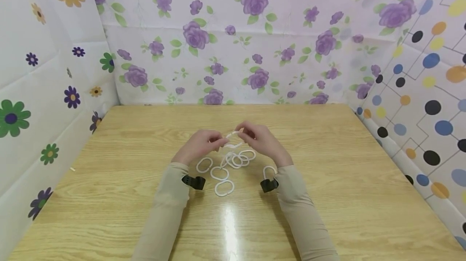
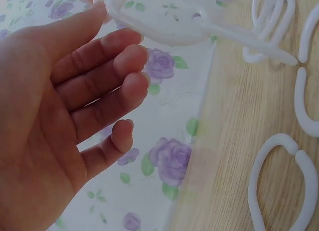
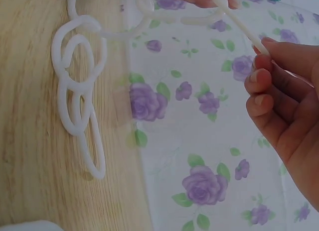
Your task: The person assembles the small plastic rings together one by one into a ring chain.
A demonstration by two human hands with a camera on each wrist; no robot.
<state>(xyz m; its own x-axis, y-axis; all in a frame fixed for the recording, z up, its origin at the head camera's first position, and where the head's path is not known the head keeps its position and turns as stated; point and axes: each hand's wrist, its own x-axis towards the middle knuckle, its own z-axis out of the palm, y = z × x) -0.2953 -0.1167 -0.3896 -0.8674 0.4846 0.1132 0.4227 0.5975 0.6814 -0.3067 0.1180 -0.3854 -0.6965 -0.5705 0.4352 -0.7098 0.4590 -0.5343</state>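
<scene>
Over the middle of the table my left hand (image 1: pixel 204 143) and right hand (image 1: pixel 265 140) face each other. My right thumb and index finger pinch the end of a white plastic ring (image 3: pixel 244 29), an oval link with a small gap. In the left wrist view, my left thumb and index finger pinch a white ring (image 2: pixel 154 37) at the top; the other left fingers are loosely bent. From the hands hangs a linked chain of rings (image 3: pixel 82 29), whose lower part lies on the wooden table (image 1: pixel 313 135).
Separate white rings lie nearer to me: one by my left wrist (image 1: pixel 204 165), one in front (image 1: pixel 224 188). Another ring (image 1: pixel 269 168) lies by my right wrist, partly behind its black wrist camera (image 1: pixel 269 185). A flowered cloth (image 1: pixel 225 62) hangs along the back.
</scene>
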